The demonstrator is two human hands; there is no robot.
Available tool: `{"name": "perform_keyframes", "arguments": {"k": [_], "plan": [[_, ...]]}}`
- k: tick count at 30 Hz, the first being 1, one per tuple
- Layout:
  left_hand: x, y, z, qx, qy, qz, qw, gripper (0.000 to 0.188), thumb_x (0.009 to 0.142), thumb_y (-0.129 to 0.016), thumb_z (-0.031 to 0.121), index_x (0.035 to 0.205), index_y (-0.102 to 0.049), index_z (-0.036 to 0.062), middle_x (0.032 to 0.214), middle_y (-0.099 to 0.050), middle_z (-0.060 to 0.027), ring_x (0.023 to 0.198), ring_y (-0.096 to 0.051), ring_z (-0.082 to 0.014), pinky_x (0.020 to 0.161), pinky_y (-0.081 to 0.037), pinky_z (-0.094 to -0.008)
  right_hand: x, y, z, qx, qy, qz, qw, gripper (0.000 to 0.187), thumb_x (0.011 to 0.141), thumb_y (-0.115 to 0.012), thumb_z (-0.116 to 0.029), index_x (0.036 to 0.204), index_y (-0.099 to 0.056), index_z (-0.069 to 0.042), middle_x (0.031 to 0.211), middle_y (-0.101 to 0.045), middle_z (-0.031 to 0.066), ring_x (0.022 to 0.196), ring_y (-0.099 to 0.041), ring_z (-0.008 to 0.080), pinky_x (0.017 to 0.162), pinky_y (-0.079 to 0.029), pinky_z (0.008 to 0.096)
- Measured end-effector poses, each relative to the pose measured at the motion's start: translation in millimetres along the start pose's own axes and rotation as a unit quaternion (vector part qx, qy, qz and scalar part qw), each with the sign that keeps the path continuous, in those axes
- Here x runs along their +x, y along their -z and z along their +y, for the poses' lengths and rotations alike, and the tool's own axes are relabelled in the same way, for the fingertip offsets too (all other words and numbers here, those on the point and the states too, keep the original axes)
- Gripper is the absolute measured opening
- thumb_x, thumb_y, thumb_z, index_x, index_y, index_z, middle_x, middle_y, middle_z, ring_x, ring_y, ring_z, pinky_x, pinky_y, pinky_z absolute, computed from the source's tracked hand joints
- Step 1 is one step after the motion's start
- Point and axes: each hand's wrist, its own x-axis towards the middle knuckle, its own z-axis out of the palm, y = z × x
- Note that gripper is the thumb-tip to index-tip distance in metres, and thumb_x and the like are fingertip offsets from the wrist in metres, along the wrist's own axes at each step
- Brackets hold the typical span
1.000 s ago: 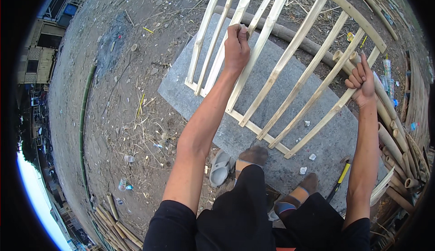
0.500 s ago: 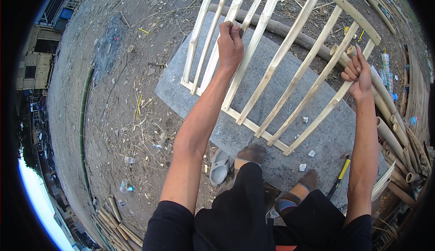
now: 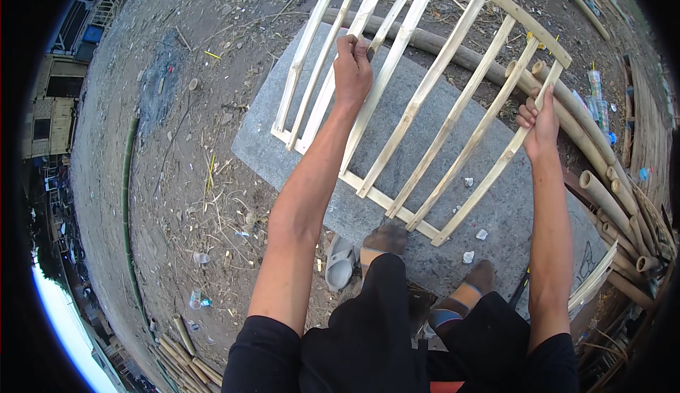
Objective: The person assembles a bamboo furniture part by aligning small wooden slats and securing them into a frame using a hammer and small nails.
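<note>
Wood frame [image 3: 416,106]: pale, knotty slats [image 3: 444,127] between an arched far rail [image 3: 513,8] and a straight near one, held over the rough grey slab [image 3: 258,134]
Left grip [image 3: 353,74]: my fingers clenched around an inner slat
Right grip [image 3: 542,127]: my fingers wrapped about the rightmost slat [image 3: 487,180]
Bamboo poles [image 3: 604,201]: round, hollow-ended, piled beside the slab
Clear cup [image 3: 195,298]: plastic, on gritty dirt [image 3: 163,251], contents too small to tell
</note>
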Motion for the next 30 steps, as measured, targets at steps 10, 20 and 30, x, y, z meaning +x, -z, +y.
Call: {"name": "perform_keyframes", "arguments": {"k": [10,20,30], "plan": [[3,2,9,0.004,0.012,0.003,1.000,0.020,0.103,-0.046,0.016,0.112,-0.046,-0.0018,0.083,-0.067,-0.0163,0.067,-0.060,-0.0178,0.062,-0.046,-0.0343,-11,-9,-5,-0.025,0.018,0.013,0.999,0.042,0.103,-0.039,-0.051,0.086,-0.044,-0.013,0.059,-0.025,-0.0063,0.046,-0.021,0.0052,0.041,-0.020,0.0231],[22,15,13,-0.010,-0.046,0.013,0.999,0.021,0.103,-0.048,0.020,0.107,-0.047,-0.0001,0.082,-0.066,-0.0127,0.060,-0.059,-0.0136,0.052,-0.046,-0.0283,-17,-29,-25,0.005,0.011,-0.012,1.000,0.039,0.104,-0.038,-0.047,0.087,-0.045,-0.013,0.060,-0.023,-0.0066,0.048,-0.020,0.0050,0.042,-0.019,0.0228],[128,69,70,-0.010,0.114,-0.188,0.975,0.072,0.085,-0.074,0.042,0.141,-0.046,0.0075,0.117,-0.065,-0.0192,0.108,-0.062,-0.0283,0.099,-0.044,-0.0419,-44,-57,-27,0.114,0.040,-0.023,0.992,0.043,0.104,-0.037,-0.048,0.083,-0.045,-0.012,0.060,-0.023,-0.0051,0.049,-0.020,0.0063,0.045,-0.020,0.0238]]}}
